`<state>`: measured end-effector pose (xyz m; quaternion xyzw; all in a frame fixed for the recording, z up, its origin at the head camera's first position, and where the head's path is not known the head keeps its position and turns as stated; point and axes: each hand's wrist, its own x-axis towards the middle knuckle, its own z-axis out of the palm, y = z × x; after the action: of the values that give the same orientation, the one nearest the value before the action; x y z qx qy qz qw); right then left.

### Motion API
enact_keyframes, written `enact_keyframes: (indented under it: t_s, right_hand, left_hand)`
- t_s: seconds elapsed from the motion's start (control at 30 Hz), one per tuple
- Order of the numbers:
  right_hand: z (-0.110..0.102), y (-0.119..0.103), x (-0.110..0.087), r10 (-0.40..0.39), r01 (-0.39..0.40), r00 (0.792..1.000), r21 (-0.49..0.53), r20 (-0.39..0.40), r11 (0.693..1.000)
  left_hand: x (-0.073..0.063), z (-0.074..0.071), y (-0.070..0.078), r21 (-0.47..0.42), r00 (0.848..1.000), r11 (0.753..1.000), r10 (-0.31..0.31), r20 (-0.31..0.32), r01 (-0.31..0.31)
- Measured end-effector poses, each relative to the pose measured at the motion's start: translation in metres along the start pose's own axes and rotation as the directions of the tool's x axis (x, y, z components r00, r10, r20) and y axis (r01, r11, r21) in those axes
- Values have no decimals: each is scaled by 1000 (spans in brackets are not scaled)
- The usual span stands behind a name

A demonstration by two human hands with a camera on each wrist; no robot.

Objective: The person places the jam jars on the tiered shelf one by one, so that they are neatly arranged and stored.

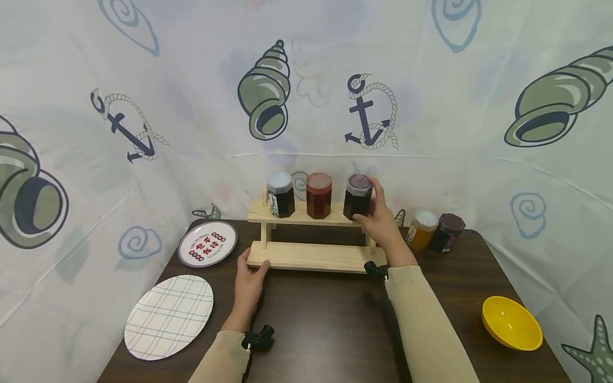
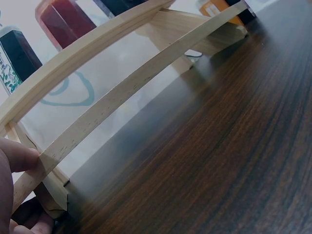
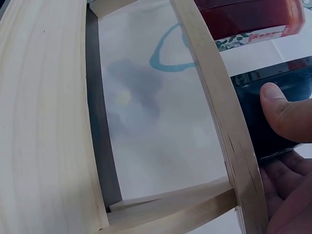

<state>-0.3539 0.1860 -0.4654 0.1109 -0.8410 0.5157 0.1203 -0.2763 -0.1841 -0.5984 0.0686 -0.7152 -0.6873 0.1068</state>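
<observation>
A two-tier wooden shelf point(image 1: 316, 256) stands at the back of the table. My left hand point(image 1: 248, 290) grips the left end of its lower board, thumb in front and fingers beneath, as the left wrist view shows. On the upper board's right end, my right hand point(image 1: 384, 226) holds a dark jar point(image 1: 356, 205) with a purplish lid, the thumb point(image 3: 275, 105) against its side. A red-brown jar point(image 1: 318, 197) sits mid-board. To its left is a dark jar with a whitish lid point(image 1: 280, 183). The lower board carries nothing.
Right of the shelf stand an amber jar point(image 1: 421, 230) and another dark jar point(image 1: 447, 233). A yellow bowl point(image 1: 511, 323) lies at the right front. At left are a plate with red lettering point(image 1: 207, 244) and a checked oval plate point(image 1: 169, 317). A patterned cloth point(image 1: 201, 69) hangs behind.
</observation>
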Motion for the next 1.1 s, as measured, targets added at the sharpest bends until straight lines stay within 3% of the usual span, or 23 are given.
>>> enact_keyframes:
  t_s: [0.3,0.73,0.9,1.1]
  right_hand:
    - [8,-3,4,8,-8,1000,-23,6,1000]
    - [2,2,0,11,-10,1000,-20,14,1000]
    - [1,4,-4,8,-10,999,45,37,999]
    - [3,8,-13,-65,66,996,15,-55,998]
  left_hand:
    - [0,-5,1,23,1000,1000,12,-4,-12]
    - [0,0,-1,0,1000,1000,17,8,-17]
    - [0,-1,-2,-6,1000,1000,11,11,-11]
    - [0,0,-3,3,1000,1000,26,5,-26]
